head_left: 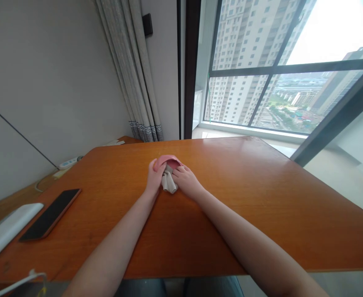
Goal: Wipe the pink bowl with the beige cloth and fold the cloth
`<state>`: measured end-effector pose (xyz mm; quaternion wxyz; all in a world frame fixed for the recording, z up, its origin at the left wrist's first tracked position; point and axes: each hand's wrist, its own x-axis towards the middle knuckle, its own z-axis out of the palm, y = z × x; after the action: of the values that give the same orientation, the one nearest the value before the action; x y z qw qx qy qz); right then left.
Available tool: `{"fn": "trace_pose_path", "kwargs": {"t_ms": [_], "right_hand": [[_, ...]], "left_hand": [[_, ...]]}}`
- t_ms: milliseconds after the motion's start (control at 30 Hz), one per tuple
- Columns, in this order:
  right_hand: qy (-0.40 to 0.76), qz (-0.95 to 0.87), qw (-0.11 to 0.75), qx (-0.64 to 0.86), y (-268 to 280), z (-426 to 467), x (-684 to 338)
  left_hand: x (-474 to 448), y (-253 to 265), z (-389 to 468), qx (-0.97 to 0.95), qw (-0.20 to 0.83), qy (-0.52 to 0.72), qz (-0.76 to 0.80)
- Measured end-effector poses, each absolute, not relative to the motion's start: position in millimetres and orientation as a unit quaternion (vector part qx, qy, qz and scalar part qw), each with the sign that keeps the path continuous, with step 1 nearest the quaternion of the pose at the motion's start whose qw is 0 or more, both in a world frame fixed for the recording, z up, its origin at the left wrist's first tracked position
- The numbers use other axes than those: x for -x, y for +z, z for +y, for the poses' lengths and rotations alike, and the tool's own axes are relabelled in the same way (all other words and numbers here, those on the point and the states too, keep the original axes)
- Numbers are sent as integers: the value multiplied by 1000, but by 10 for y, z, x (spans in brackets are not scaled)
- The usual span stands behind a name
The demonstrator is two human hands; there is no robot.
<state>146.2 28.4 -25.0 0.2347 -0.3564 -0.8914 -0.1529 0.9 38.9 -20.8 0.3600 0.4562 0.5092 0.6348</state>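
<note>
A pink bowl (165, 158) is tilted over the middle of the wooden table, its hollow side facing me. My left hand (154, 178) is closed around its left rim, with the thumb on the near edge. A light grey-beige cloth (168, 182) is bunched into the bowl's opening, and its loose end hangs toward me. My right hand (186, 178) is closed on the cloth at the bowl's right side. Its fingertips are partly hidden in the folds and the bowl.
The brown wooden table (261, 198) stretches wide on both sides. At left lie a dark phone-like slab (50, 215) and a white device (10, 231). A white cable (17, 284) crosses the near left corner. A power strip (70, 162) sits by the wall, and a large window fills the right.
</note>
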Motion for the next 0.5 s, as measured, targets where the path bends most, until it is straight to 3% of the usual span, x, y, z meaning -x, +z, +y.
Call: {"fn": "trace_pose_path", "kwargs": {"t_ms": [167, 500], "right_hand": [[-173, -869, 278, 371, -272, 308, -1524], [-179, -863, 270, 387, -198, 310, -1574]], "left_hand": [[-268, -220, 221, -408, 467, 659, 426], [18, -105, 326, -555, 316, 597, 485]]}}
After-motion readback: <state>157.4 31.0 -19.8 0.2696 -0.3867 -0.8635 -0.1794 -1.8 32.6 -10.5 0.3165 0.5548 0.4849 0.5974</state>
